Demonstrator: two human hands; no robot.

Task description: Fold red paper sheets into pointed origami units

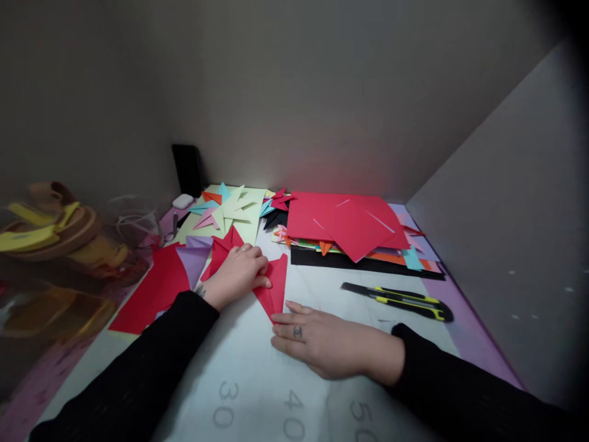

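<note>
A piece of red folded paper (277, 285) lies on the pale mat, narrowing to a point towards me. My left hand (242, 273) rests on its left part with curled fingers, closed on the paper and hiding some of the folds. My right hand (317, 337) lies flat with fingers stretched out, its fingertips at the lower point of the paper. Left of my left hand are a lilac folded sheet (196, 258) and red paper (154, 288). A black and yellow utility knife (400, 301) lies beyond my right hand.
Paper stars (234, 209) sit on pale green sheets at the back left. A stack topped with red paper (317, 215) stands at the back right. A dark phone-like slab (186, 169) leans on the wall. Blurred containers (69, 239) are at the left. A wall (519, 215) bounds the right.
</note>
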